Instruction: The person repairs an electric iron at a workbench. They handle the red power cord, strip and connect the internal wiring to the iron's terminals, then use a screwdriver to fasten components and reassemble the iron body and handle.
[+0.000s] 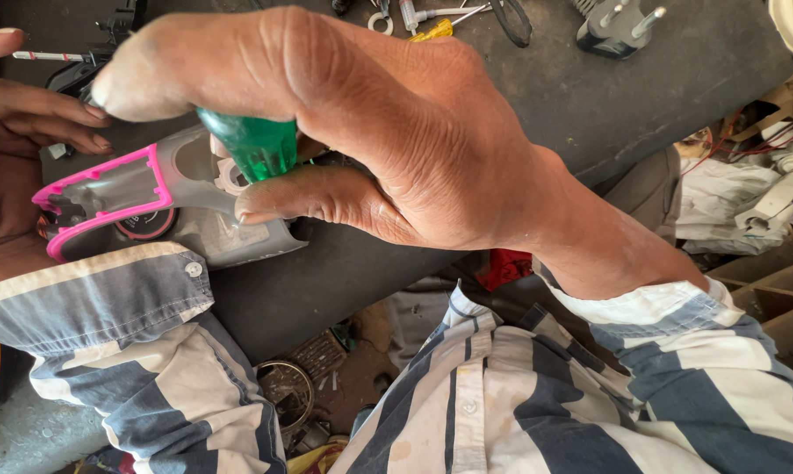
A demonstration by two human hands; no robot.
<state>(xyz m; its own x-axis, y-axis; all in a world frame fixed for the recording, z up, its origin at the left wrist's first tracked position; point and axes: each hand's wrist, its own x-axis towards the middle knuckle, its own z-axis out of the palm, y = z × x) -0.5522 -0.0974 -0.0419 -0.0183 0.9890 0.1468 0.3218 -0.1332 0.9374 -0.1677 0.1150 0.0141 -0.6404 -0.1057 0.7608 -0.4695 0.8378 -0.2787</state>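
My right hand (361, 132) fills the middle of the view, closed around the green translucent handle of a screwdriver (254, 145) that points down onto a grey appliance housing with a pink rim (129, 197). The screwdriver's shaft and tip are hidden by my fingers. My left hand (14, 140) rests on the left end of the housing, fingers curled over its far edge, steadying it on the dark worktop (590, 96).
A grey two-pin plug (614, 28) lies at the back right, with small tools and a yellow-handled item (432, 31) at the back centre. Wires and white plastic parts (765, 193) pile up at the right. Scrap and a metal ring (287, 391) lie on the floor below.
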